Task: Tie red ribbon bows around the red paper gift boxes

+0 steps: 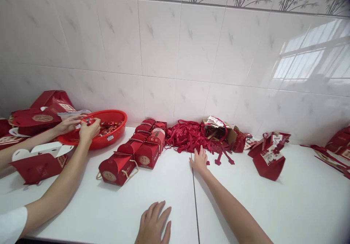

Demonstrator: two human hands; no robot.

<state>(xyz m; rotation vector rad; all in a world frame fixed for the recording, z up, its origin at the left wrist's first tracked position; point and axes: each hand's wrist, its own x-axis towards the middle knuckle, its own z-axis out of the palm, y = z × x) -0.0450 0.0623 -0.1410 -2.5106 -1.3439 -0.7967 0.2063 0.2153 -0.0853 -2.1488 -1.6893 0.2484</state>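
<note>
My right hand (200, 159) reaches out to the near edge of a tangled heap of red ribbons (187, 133). Its fingers are spread, and I cannot make out any ribbon gripped in them. My left hand (153, 223) rests low over the white table (175, 185), fingers apart, holding nothing. Left of the ribbons stand two rows of closed red gift boxes (117, 168), the nearest one with a rope handle. Just right of the heap, an open paper bag (224, 136) lies on its side with dark red tags (218, 153) spilling out.
At the left, another person's hands (89, 127) hold wrapped sweets over a red basin (120, 127). An open red box (41, 165) sits before that person, with more boxes (41, 116) behind. Red pouches (269, 160) stand at the right. A tiled wall (164, 47) closes the back.
</note>
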